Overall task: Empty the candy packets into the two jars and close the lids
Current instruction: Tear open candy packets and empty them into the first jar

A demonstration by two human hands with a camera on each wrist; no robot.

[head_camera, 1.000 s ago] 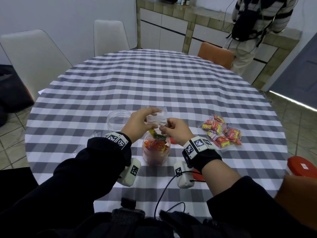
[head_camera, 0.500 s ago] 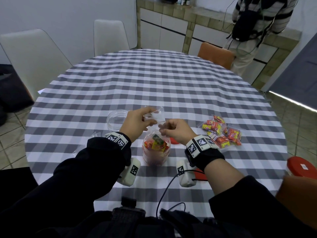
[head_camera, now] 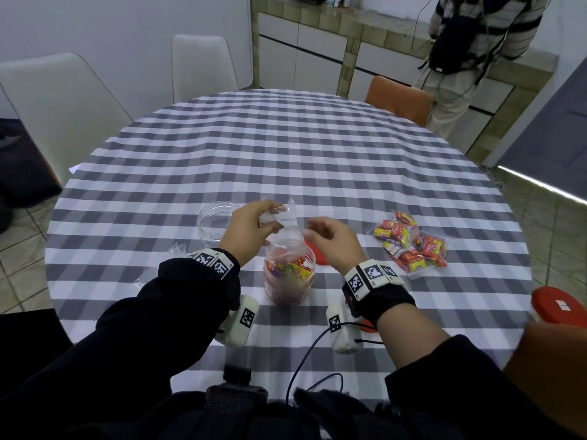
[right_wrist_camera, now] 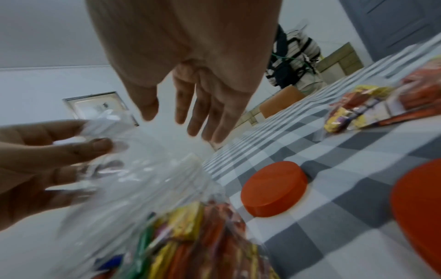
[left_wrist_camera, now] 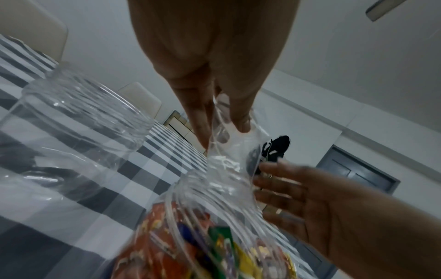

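Note:
A clear jar (head_camera: 289, 274) holding coloured candies stands near the table's front. My left hand (head_camera: 254, 223) pinches a clear plastic packet (head_camera: 281, 222) above the jar's mouth; the packet (left_wrist_camera: 229, 160) looks empty and hangs down to the rim. My right hand (head_camera: 327, 239) hovers beside the packet with fingers spread, holding nothing; the right wrist view shows those fingers (right_wrist_camera: 195, 113) apart from the plastic. An empty second jar (head_camera: 217, 222) stands to the left. More full candy packets (head_camera: 409, 244) lie to the right. An orange lid (right_wrist_camera: 274, 188) rests on the cloth behind the filled jar.
A second orange lid (head_camera: 559, 308) sits at the table's right edge, and another (right_wrist_camera: 420, 211) shows under my right wrist. An empty plastic packet (head_camera: 176, 249) lies left of my left arm. Chairs ring the round checked table (head_camera: 286, 154). A person (head_camera: 470, 58) stands at the far counter.
The last candies dropped from the packet into the jar. My right hand let go of the packet and opened, drifting right, while my left hand lifted the emptied packet slightly.

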